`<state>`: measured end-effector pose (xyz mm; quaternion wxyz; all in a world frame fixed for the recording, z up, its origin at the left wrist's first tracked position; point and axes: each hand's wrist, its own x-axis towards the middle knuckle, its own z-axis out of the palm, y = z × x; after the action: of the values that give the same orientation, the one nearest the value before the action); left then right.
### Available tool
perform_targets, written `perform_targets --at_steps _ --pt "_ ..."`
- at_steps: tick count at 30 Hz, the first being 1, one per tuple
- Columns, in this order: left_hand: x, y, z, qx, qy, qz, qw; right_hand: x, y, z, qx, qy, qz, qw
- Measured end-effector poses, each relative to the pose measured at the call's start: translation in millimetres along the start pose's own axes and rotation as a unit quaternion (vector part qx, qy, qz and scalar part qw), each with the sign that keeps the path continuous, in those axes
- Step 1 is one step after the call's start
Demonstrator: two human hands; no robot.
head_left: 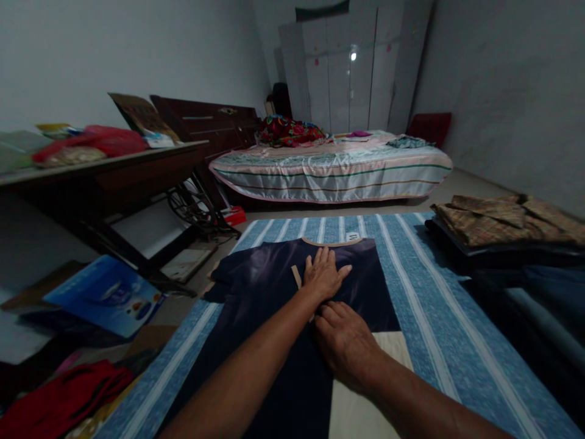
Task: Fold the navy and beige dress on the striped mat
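Observation:
A dark navy T-shirt (269, 305) with a tan-trimmed neckline lies on a blue-and-white striped cloth (439, 317). Its right side looks folded inward, with a straight edge there and a cream panel (365, 408) below the navy part. My left hand (325, 274) rests flat on the upper chest of the shirt, fingers spread. Just below it, my right hand (345, 338) is bent over the fabric, its fingertips curled into the folded part near a narrow tan strip (297, 277). The sleeve on the left lies outspread and somewhat rumpled. A small white label shows at the neckline.
Folded clothes, a brown patterned one (507, 222) on top, are stacked at the right. A treadle table (114, 164) with bags stands at the left, above a blue box (109, 296) and a red cloth (68, 396). Beyond are a bed (329, 177) and a wardrobe (338, 73).

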<state>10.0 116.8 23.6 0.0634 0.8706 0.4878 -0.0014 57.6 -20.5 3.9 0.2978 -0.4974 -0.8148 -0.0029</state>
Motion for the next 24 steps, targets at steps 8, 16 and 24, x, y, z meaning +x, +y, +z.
perform_targets --at_steps 8,16,24 --pt "-2 -11 2.9 -0.003 -0.047 -0.008 0.999 0 0 1 -0.01 0.0 0.0 1.0" --pt "0 -9 1.3 0.009 -0.066 -0.018 0.998 -1 0 2 -0.012 0.014 -0.007 1.0" --pt "-14 -6 -0.4 0.02 -0.025 0.026 0.999 -1 -1 2 0.008 0.002 -0.002 1.0"
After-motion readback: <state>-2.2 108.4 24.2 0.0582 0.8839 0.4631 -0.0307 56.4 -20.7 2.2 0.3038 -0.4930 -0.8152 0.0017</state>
